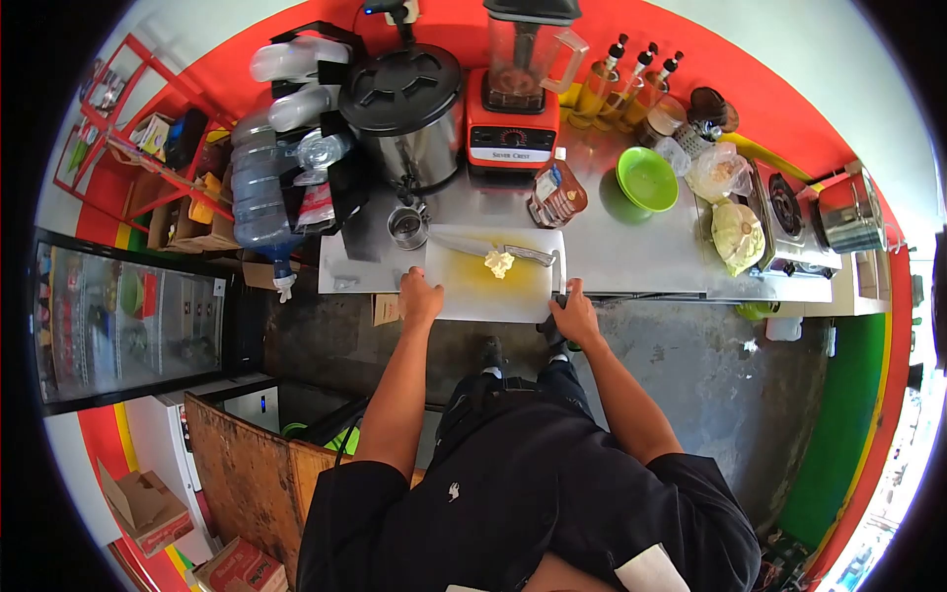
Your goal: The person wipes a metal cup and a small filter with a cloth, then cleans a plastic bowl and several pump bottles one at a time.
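A white cutting board [498, 301] with a yellow stain lies at the front edge of the steel counter and sticks out past it. My left hand [421, 296] is closed on its left front corner. On the opposite side, my right hand [575, 316] grips the right edge near the handle slot. A small pale yellow heap of food [498, 262] sits on the board; its kind is too small to make out. Just behind it lies a knife [493, 245], its handle to the right and blade to the left.
Behind the board stand a metal cup [406, 227], a steel drink urn [404, 123], a red blender [513, 128] and a brown-filled pouch [556, 192]. Farther right are a green bowl [647, 180], a wrapped cabbage [738, 238], oil bottles [597, 89] and a stove with a pot [850, 215].
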`<state>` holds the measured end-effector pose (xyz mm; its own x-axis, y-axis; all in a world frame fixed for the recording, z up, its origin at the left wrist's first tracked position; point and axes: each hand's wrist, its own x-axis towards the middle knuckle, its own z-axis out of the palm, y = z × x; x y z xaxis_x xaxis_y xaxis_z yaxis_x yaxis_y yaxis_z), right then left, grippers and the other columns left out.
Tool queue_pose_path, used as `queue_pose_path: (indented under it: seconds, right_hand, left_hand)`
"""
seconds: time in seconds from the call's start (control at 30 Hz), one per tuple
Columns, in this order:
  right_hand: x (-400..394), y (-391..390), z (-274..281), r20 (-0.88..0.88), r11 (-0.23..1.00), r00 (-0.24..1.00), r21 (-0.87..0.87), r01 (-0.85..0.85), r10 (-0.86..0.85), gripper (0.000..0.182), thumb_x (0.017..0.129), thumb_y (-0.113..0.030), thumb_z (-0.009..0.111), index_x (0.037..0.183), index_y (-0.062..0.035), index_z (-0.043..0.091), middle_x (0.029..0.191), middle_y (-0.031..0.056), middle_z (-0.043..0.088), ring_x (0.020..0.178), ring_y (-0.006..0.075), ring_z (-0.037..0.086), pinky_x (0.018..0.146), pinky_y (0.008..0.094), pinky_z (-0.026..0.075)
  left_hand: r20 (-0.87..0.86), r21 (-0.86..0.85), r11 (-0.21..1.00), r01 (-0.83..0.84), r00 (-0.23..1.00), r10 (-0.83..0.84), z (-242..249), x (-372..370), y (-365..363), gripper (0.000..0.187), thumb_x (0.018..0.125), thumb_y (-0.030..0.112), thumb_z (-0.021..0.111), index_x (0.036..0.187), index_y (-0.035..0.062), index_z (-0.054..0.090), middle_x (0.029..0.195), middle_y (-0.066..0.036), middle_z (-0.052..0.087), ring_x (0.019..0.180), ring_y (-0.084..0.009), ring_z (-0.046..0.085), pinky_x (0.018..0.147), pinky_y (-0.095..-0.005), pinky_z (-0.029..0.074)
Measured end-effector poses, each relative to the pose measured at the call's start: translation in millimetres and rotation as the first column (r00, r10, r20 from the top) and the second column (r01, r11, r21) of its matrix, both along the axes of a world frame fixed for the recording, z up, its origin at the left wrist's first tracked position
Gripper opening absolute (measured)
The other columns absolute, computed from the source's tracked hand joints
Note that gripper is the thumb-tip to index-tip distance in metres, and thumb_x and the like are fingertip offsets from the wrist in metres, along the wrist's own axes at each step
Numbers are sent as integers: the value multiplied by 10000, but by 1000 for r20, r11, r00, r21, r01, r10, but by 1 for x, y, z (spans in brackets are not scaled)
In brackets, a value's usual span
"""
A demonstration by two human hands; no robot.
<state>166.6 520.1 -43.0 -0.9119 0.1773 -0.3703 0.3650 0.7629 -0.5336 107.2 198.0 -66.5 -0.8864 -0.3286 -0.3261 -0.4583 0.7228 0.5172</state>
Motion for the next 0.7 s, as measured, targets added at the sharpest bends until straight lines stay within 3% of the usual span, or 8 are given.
queue_pose_path:
  seconds: [0.2,0.27,0.37,0.5,0.57,0.7]
  right_hand:
    - [-17,-22,3,9,999,999,-19,-44,44,616,934,-285,703,1404,-104,349,999,339,697,996,560,661,897,606,500]
    - [-24,-29,1,-1,999,999,-22,-47,47,614,933,-284,702,1408,-110,355,984,332,701,982,557,666,891,607,503]
    - [-32,-41,4,15,997,997,8,-75,75,617,932,-277,699,1418,-124,352,997,332,704,995,545,672,895,605,506]
    - [-38,-53,9,21,991,993,65,-120,119,567,940,-283,661,1416,-131,393,1010,295,730,992,525,693,886,604,532]
    - [-40,-56,10,22,985,988,82,-153,152,548,942,-279,652,1409,-127,409,1023,292,732,997,521,694,887,606,534]
    - [-43,-73,16,49,979,983,86,-183,179,453,948,-246,625,1344,-106,456,1036,291,730,1007,520,692,897,611,535]
  left_hand:
    - [33,-97,992,80,997,-77,5,-16,-25,529,811,236,836,1249,22,631,1276,-164,670,1193,-361,655,1012,-452,527]
    - [20,20,1000,-2,1000,1,-7,-28,-39,584,805,255,851,1279,26,598,1292,-187,658,1212,-375,641,1026,-466,514]
    - [-83,69,996,-61,994,66,-17,-46,-55,653,799,274,862,1321,32,553,1303,-227,644,1221,-396,630,1031,-476,510]
    - [-64,105,993,-60,996,67,-20,-67,-79,746,779,295,884,1365,34,505,1308,-258,632,1234,-416,618,1039,-482,505]
    - [13,89,987,132,991,-133,-22,-72,-90,824,748,308,908,1394,34,477,1307,-258,628,1241,-422,615,1048,-479,502]
    - [18,25,944,330,944,-330,-20,-68,-102,891,721,320,925,1416,35,445,1308,-264,625,1245,-426,611,1045,-481,507]
